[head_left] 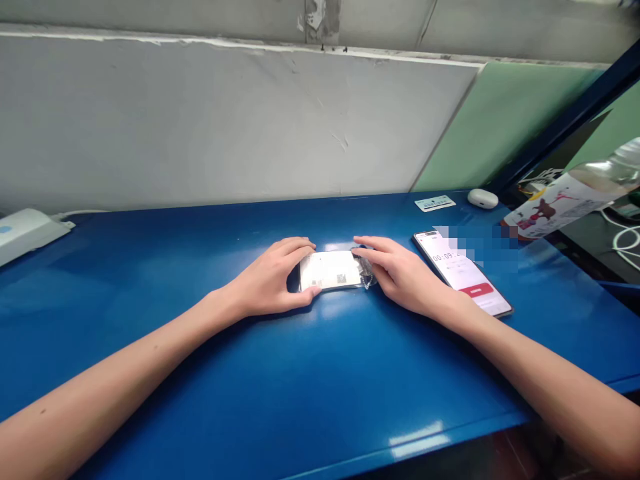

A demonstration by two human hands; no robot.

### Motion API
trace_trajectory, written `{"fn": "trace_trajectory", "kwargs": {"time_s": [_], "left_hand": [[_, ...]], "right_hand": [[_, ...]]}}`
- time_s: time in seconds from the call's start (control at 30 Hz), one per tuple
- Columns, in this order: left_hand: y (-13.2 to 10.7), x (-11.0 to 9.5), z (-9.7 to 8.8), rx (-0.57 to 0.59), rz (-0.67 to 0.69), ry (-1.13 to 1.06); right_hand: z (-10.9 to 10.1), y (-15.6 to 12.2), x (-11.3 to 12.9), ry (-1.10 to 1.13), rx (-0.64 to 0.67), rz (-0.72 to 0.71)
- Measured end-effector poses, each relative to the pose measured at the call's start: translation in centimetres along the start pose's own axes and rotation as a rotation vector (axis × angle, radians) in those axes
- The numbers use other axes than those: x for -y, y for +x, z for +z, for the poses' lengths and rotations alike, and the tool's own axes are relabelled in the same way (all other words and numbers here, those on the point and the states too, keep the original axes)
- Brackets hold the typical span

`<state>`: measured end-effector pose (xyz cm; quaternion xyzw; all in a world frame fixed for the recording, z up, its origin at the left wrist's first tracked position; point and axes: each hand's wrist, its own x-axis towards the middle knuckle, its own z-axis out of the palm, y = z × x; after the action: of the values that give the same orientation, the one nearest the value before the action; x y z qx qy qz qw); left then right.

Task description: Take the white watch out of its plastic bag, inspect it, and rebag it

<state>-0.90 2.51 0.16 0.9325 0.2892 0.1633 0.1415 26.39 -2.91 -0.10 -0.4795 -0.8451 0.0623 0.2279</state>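
A flat white packet (330, 269) in clear plastic, with a small printed square code on its face, lies on the blue table between my hands. My left hand (275, 277) holds its left end, fingers along the far edge and thumb at the near edge. Around the right end, where the clear film is crinkled, my right hand (400, 277) has its fingers bent, the fingertips at the far corner and the thumb close to the film. The underside of the packet is hidden.
Right of my right hand lies a phone (470, 280) showing a timer. Behind it are a card (435, 203) and a white earbud case (483, 198). A labelled bottle (565, 197) leans at the right. A white device (33, 235) stands at the far left; a wall borders the table (200, 233).
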Motion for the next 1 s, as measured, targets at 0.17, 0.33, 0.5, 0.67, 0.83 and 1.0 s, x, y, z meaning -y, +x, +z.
{"fn": "trace_trajectory", "kwargs": {"time_s": [0.17,0.33,0.5,0.67,0.83,1.0], "left_hand": [[0.0,0.1,0.0,-0.008,0.008,-0.006],[-0.1,0.3,0.2,0.004,0.033,0.024],[-0.1,-0.1,0.2,0.032,0.026,0.045],[-0.1,-1.3,0.6,0.063,-0.081,0.035],[-0.2,-1.6,1.1,0.080,-0.091,0.058],[-0.2,-1.0,0.7,0.086,-0.080,-0.002]], "right_hand": [[-0.7,0.2,-0.7,-0.060,-0.063,-0.091],[-0.8,0.3,-1.4,-0.009,0.010,-0.078],[-0.7,0.2,-0.9,-0.027,0.048,-0.072],[-0.8,0.2,-0.2,0.004,0.095,-0.068],[-0.9,0.3,-0.2,-0.017,0.102,-0.084],[-0.9,0.3,-0.3,-0.035,0.095,-0.107]]}}
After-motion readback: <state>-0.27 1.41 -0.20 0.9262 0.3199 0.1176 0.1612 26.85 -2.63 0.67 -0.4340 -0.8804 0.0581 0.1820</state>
